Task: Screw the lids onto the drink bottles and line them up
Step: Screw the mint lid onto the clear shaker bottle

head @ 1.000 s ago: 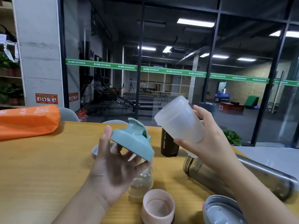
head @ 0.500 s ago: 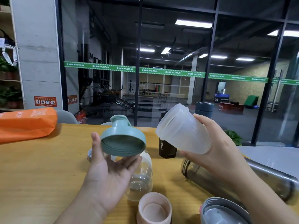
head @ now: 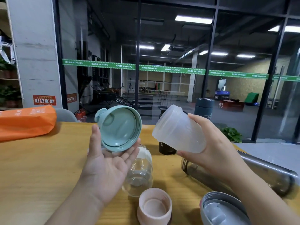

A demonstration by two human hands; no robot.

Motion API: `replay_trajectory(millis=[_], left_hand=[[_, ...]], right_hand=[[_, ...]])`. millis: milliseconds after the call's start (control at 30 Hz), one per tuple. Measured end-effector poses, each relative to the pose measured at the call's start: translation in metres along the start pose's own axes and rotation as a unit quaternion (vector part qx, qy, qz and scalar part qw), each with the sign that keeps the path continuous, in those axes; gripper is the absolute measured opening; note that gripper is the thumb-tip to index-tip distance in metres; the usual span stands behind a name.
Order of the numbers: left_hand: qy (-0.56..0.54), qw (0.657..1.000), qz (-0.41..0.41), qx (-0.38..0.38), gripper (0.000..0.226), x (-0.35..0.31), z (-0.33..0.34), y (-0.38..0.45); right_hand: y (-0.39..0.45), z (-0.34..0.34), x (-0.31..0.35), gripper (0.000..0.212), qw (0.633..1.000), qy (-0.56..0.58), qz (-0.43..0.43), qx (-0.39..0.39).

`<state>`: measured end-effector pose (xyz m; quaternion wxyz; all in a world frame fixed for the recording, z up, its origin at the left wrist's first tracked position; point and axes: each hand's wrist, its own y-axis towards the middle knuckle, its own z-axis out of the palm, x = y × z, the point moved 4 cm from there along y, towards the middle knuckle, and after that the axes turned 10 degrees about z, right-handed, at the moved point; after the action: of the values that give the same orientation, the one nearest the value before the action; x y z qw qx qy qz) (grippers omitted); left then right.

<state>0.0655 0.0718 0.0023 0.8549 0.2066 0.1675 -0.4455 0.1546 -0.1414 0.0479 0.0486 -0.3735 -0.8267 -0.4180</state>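
While both raised, frosted bottle (head: pixel 178 130) in right fingers (head: pixel 193 116), teal lid (head: pixel 119 128) in left fingers (head: pixel 95 135).

dim hall | ceiling strip lights (head: pixel 193 19) glare | sharp foreground | wide-angle edge bowing

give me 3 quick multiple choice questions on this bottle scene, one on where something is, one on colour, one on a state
1. Where does the pink lid sit?
A. on the table near the camera
B. in the left hand
C. on the orange bag

2. What colour is the lid in the left hand?
A. black
B. teal green
C. orange

3. The frosted bottle in the right hand is:
A. capped
B. uncapped
C. standing on the table

Answers: 1 A, it rests on the wooden table; 2 B, its teal underside faces the camera; 3 B, its threaded mouth is bare.
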Motion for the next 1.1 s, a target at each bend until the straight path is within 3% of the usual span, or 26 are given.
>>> replay_trajectory(millis=[67,200,267,367,533,767,967,1100], left_hand=[[0.004,1.000,0.014,0.013,0.111,-0.003,0.002,0.003],[0.069,0.996,0.047,0.037,0.082,0.001,0.025,0.014],[0.159,0.983,0.065,0.058,0.086,0.010,0.044,0.021],[0.277,0.950,0.071,0.126,0.099,0.019,0.068,0.035],[0.450,0.865,0.052,0.217,0.115,0.019,0.079,0.053],[0.437,0.854,-0.045,0.279,0.111,0.028,0.072,0.060],[0.421,0.839,-0.059,0.341,0.073,0.031,0.064,0.059],[0.421,0.831,-0.059,0.360,0.071,0.027,0.062,0.058]], right_hand=[[0.000,0.000,0.000,0.091,1.000,-0.002,-0.005,-0.003],[0.001,-0.001,-0.005,0.091,1.000,-0.002,-0.004,-0.016],[0.002,-0.002,-0.007,0.091,1.000,-0.011,0.001,-0.021],[0.003,-0.003,-0.011,0.090,0.999,-0.021,0.004,-0.027],[0.007,-0.010,-0.021,0.091,0.997,-0.033,0.015,-0.063],[0.006,-0.007,-0.020,0.096,0.991,-0.077,-0.041,-0.102],[0.004,-0.003,-0.014,0.087,0.983,-0.108,-0.077,-0.127],[0.004,0.001,-0.017,0.090,0.986,-0.109,-0.083,-0.096]])
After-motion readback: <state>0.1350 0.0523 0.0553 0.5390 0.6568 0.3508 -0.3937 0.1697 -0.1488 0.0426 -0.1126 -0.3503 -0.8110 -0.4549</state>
